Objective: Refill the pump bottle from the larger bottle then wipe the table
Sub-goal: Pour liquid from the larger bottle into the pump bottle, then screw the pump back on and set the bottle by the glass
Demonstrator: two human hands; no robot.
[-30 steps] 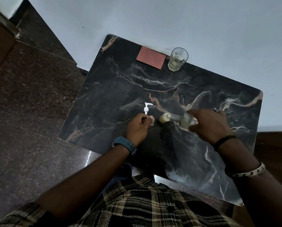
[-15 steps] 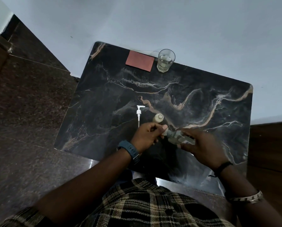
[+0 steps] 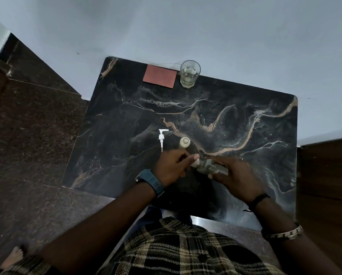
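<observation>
Larger bottle (image 3: 210, 167) gripped; glass (image 3: 189, 74) far.

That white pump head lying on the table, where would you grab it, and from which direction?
Pinch the pump head at its ribbed collar, just below the nozzle, coming from above. It lies flat on the marble table with the nozzle at the far end pointing right and the dip tube trailing toward the person, its end beside the left hand, so the collar is the thickest exposed part.

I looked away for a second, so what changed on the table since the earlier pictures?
The right hand drew the larger bottle back from the small bottle; the left hand moved to its cap end. The pump head, glass and red cloth stayed put.
</observation>
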